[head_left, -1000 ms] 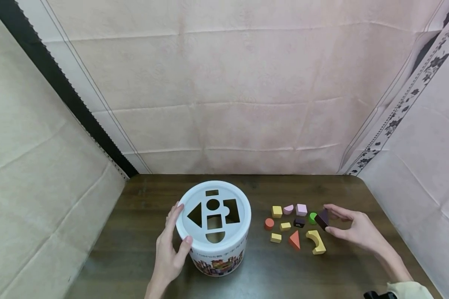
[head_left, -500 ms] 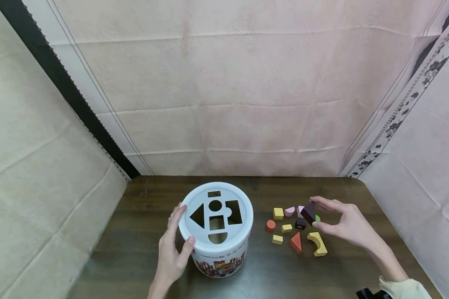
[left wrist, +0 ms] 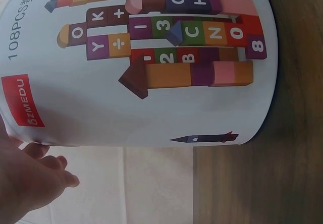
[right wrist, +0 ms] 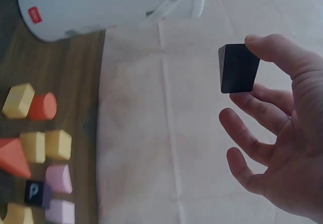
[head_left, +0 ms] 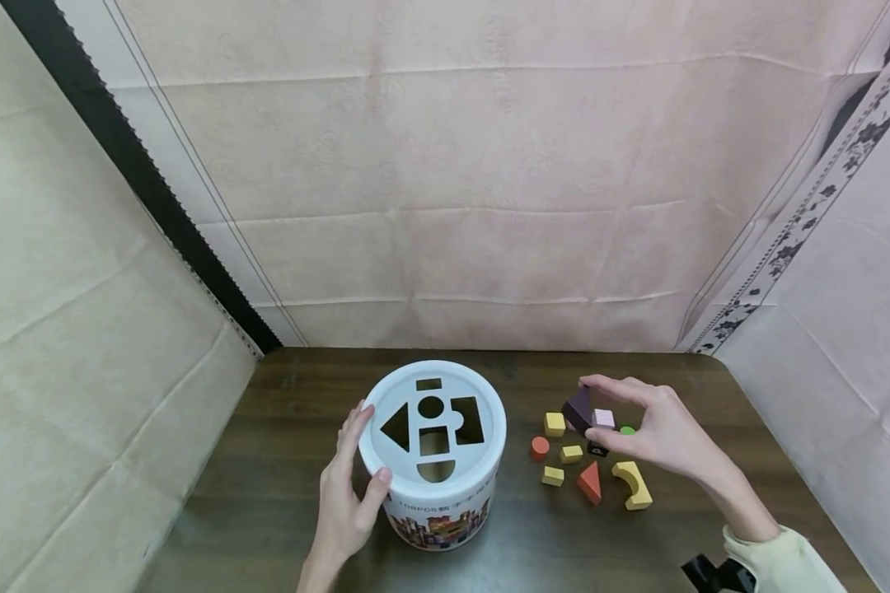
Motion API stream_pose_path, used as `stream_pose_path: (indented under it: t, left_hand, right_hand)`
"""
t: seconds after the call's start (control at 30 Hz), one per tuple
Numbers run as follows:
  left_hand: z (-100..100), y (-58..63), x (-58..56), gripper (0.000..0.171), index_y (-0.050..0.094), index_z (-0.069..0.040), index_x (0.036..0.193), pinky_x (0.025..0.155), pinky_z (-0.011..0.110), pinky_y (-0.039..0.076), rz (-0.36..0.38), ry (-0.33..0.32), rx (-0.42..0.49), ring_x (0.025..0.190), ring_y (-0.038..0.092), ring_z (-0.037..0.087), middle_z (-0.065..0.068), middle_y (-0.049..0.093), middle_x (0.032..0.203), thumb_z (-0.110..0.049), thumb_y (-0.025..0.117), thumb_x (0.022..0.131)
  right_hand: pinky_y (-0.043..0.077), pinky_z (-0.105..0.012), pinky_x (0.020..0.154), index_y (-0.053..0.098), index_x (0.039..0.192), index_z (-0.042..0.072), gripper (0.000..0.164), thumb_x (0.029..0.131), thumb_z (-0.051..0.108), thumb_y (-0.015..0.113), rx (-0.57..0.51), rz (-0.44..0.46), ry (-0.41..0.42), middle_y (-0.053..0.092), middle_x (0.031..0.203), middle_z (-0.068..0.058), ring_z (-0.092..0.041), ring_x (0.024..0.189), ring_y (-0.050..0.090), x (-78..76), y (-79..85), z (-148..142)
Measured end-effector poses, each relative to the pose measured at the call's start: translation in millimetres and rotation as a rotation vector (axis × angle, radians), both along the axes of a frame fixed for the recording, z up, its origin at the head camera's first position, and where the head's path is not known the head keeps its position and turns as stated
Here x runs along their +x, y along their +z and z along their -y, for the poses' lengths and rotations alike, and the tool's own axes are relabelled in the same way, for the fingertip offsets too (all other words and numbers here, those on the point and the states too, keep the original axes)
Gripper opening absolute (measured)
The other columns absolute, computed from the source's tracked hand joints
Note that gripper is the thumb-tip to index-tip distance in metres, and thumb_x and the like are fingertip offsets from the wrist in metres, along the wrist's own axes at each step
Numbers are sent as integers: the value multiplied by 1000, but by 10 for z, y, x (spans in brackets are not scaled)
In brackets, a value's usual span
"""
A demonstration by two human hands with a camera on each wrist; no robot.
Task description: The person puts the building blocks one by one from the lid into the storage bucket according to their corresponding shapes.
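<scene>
My right hand [head_left: 653, 426] pinches a dark purple triangular block [head_left: 578, 409] between thumb and fingers, held above the loose blocks. In the right wrist view the same block looks almost black, its other end out in the air. A white bucket [head_left: 445, 521] stands upright to the left, topped by a pale blue lid [head_left: 399, 377] with several cut-out shapes, a triangle among them. Against the lid's left edge rests my left hand [head_left: 346, 492], thumb at the front and fingers spread along the side. Printed toy buildings cover the bucket's side [left wrist: 101, 118] in the left wrist view.
Loose blocks lie right of the bucket: a yellow arch [head_left: 635, 486], a red triangle [head_left: 590, 483], a red cylinder [head_left: 539, 448], a lilac cube [head_left: 603, 418], a lettered dark block [right wrist: 38, 193], a green piece [head_left: 626, 430] and several yellow ones. Cloth walls [head_left: 452, 247] surround the wooden table [head_left: 267, 494].
My right hand has carried the dark purple triangular block leftward and a little up, over the loose blocks toward the bucket. The left hand stays at the lid's edge. The head view has shifted slightly.
</scene>
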State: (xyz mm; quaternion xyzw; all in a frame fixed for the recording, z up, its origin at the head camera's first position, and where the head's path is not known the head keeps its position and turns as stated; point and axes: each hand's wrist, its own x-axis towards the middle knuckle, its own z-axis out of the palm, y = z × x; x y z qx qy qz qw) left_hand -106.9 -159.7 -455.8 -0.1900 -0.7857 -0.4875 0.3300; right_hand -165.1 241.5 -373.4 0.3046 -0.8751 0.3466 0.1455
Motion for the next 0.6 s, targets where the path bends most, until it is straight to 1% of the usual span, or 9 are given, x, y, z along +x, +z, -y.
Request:
stream_pose_path:
  t: [0.07, 0.13, 0.23, 0.3, 0.4, 0.5, 0.6]
  left_hand:
    - [2, -6, 3, 69, 47, -3, 148, 117, 42, 19, 2, 0, 1, 139, 37, 41, 16, 47, 149, -9, 64, 81]
    - [3, -11, 6, 70, 47, -3, 148, 116, 51, 20, 11, 0, 1, 140, 37, 39, 15, 47, 150, -9, 64, 81]
    - [-2, -18, 11, 70, 46, -4, 149, 111, 63, 21, 24, -4, 2, 141, 36, 39, 15, 46, 150, -8, 64, 81]
    - [-3, -22, 13, 70, 46, -4, 149, 107, 70, 21, 31, -3, 2, 141, 35, 38, 15, 46, 150, -9, 64, 82]
    - [0, -24, 6, 69, 46, -4, 149, 106, 71, 21, 31, -2, 3, 140, 36, 40, 15, 46, 151, -9, 64, 82]
    - [4, -21, -8, 69, 47, -5, 148, 105, 72, 22, 32, 0, 4, 141, 36, 40, 15, 46, 151, -10, 64, 82]
    - [5, -17, -18, 69, 47, -5, 148, 105, 72, 22, 35, 3, 5, 141, 36, 39, 14, 46, 151, -11, 65, 82]
  right_hand:
    - [43, -25, 63, 69, 127, 15, 59, 71, 14, 90, -4, -6, 16, 70, 99, 8, -7, 78, 58, -21, 31, 81]
    - [44, -26, 66, 70, 127, 16, 60, 71, 15, 90, -5, -13, 28, 71, 100, 7, -7, 80, 59, -34, 59, 157]
    - [47, -26, 71, 69, 128, 18, 60, 71, 15, 90, -23, 9, 54, 71, 105, 6, -9, 87, 64, -50, 87, 265]
    - [52, -25, 72, 69, 129, 18, 60, 72, 13, 89, -49, 42, 84, 70, 107, 5, -12, 93, 67, -58, 100, 338]
    - [55, -28, 73, 69, 129, 16, 58, 74, 13, 88, -76, 74, 118, 70, 108, 4, -17, 99, 68, -74, 126, 451]
    - [57, -29, 67, 68, 129, 14, 57, 76, 14, 87, -96, 108, 145, 70, 111, 3, -24, 104, 65, -89, 156, 555]
    - [55, -29, 66, 68, 130, 14, 57, 76, 19, 87, -78, 102, 149, 70, 113, 5, -22, 105, 63, -107, 188, 657]
